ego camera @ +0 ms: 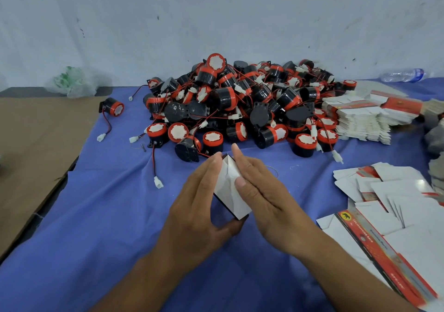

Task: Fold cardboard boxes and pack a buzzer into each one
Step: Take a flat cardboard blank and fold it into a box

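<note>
- The box (230, 196) sits just in front of the buzzer pile (240, 105), white side up and half folded, held between both hands over the blue cloth (120, 215).
- Left hand (201, 206) is gripping the box: fingers along its left side, thumb hooked under the near corner.
- Right hand (262, 191) isn't really grabbing anything, just straight fingers and a thumb pressing the box's right side.
- Loose flat boxes (396, 215) lie in front of the pile, off to its right.
- A tidier stack (360, 119) of them touches the pile's right edge.
- One stray buzzer (113, 106) sits left of the pile, a plastic bag (72, 82) further left.
- A bottle (403, 74) lies behind the pile, far right.
</note>
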Available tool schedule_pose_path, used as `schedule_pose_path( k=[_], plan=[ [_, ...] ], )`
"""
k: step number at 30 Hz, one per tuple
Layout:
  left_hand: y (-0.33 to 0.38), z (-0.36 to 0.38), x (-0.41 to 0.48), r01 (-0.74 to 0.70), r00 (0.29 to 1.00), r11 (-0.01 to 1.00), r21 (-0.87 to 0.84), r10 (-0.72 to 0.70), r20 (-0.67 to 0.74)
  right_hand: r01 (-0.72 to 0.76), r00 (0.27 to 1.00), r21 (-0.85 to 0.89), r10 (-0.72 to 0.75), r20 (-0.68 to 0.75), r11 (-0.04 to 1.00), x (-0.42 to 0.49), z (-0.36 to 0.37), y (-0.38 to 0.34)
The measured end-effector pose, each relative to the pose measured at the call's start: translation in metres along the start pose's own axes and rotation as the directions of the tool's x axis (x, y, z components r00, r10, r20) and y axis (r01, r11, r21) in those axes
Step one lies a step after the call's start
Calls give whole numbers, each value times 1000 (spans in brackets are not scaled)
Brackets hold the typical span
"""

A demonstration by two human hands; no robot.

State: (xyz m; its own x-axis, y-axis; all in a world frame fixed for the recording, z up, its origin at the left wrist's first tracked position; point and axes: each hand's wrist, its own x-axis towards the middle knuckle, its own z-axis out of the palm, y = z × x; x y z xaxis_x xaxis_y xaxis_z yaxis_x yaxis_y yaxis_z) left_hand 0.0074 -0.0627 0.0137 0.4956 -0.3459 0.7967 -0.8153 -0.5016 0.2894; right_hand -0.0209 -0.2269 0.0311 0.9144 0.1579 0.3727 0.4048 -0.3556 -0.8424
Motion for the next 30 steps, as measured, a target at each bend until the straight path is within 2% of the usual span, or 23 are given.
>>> schedule_pose_path(
  k=[5,6,7,9,10,12,15,17,19,22,24,27,30],
  plan=[
    [0,4,-1,-30,1000,998,48,30,-5,2,998,-115,-9,-61,993,1,4,0],
    [-1,5,-2,-31,1000,998,52,31,1,-11,999,-78,7,-51,997,2,4,0],
    [-1,5,-2,-19,1000,999,49,19,7,-52,998,31,53,-29,998,3,1,-2],
    [-3,3,-2,46,999,999,14,-46,20,-153,988,316,147,45,936,7,-7,-1],
    [-3,2,-2,79,996,997,-6,-78,31,-176,984,389,163,68,904,8,-12,0],
    [-5,1,-3,114,992,993,-37,-112,54,-169,986,345,160,54,923,9,-15,4],
    [-5,2,-3,112,991,992,-49,-108,77,-130,991,114,133,-14,985,8,-8,10],
    [-5,2,-2,137,987,988,-69,-129,99,-98,993,48,101,-67,994,6,-4,12],
    [-5,0,-1,231,968,965,-122,-215,128,-46,992,26,49,-115,999,7,-4,9],
    [-3,-1,-2,347,936,921,-175,-330,120,-1,994,-9,0,-111,1000,7,-4,6],
    [-3,1,-2,398,917,902,-166,-396,52,-32,990,-45,25,-142,998,4,-1,5],
    [-2,2,-1,444,886,879,-171,-459,-59,-80,959,-100,49,-281,992,2,10,5],
    [0,6,-2,404,899,897,-181,-425,-103,-100,939,61,115,-323,993,2,16,3]
  ],
)
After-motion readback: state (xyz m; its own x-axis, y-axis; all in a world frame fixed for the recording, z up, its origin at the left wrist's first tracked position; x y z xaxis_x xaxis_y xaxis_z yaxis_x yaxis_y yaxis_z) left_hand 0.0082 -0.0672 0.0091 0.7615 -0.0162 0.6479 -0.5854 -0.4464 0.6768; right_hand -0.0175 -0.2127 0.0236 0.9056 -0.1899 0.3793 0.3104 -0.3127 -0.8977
